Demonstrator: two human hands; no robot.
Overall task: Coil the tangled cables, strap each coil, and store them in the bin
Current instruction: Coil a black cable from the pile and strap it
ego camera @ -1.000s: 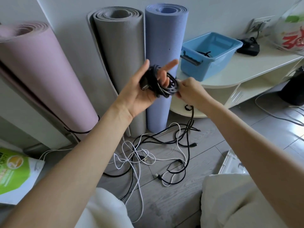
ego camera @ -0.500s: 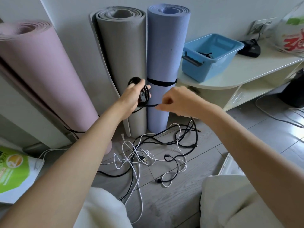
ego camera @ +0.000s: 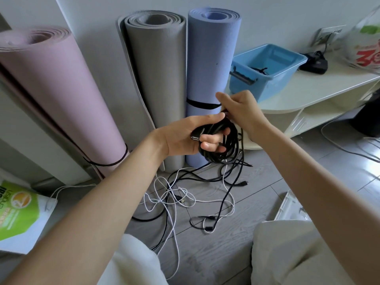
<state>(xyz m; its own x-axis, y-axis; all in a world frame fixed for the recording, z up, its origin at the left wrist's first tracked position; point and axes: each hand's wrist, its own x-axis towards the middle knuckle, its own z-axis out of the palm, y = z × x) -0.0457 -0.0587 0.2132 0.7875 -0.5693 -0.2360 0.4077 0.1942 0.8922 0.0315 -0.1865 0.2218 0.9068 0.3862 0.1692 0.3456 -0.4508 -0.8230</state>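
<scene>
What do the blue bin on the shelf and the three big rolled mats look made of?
The blue bin looks like moulded plastic: smooth, slightly glossy walls. The pink rolled mat, grey rolled mat and blue-violet rolled mat look like matte foam, with thick spiral layers at the ends.

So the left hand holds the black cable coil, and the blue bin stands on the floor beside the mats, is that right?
Not quite. The left hand does hold the black cable coil, but the head view shows the blue bin standing on the white shelf, not on the floor.
</scene>
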